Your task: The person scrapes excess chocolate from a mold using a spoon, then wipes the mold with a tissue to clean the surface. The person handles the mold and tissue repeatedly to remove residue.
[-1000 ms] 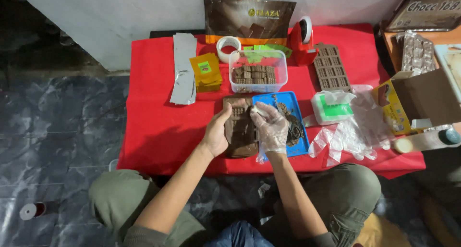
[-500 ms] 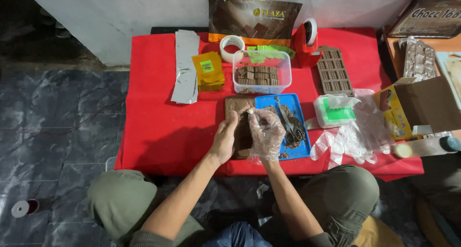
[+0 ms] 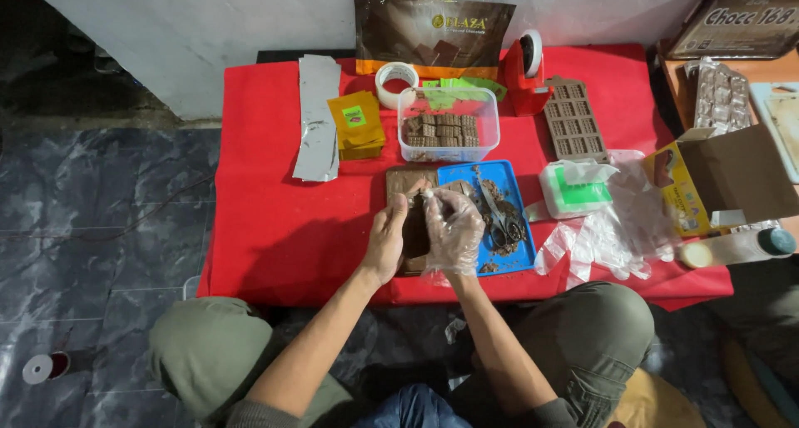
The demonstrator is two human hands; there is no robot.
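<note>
Together, left hand point(image 3: 385, 243) and gloved right hand point(image 3: 454, 228) clasp the brown chocolate mould point(image 3: 414, 228) between them.

A red-covered counter point(image 3: 275, 228) carries foil strips point(image 3: 317, 116) at the far left, yellow packets point(image 3: 356, 125) beside them and a tape roll point(image 3: 396, 82) behind. A clear tub of brown pieces point(image 3: 447, 124) sits mid-counter, a red tape dispenser point(image 3: 525, 72) and brown mould point(image 3: 574, 120) to its right. Crumpled plastic gloves point(image 3: 620, 232) lie near right, beside an open cardboard box point(image 3: 732, 178).
</note>
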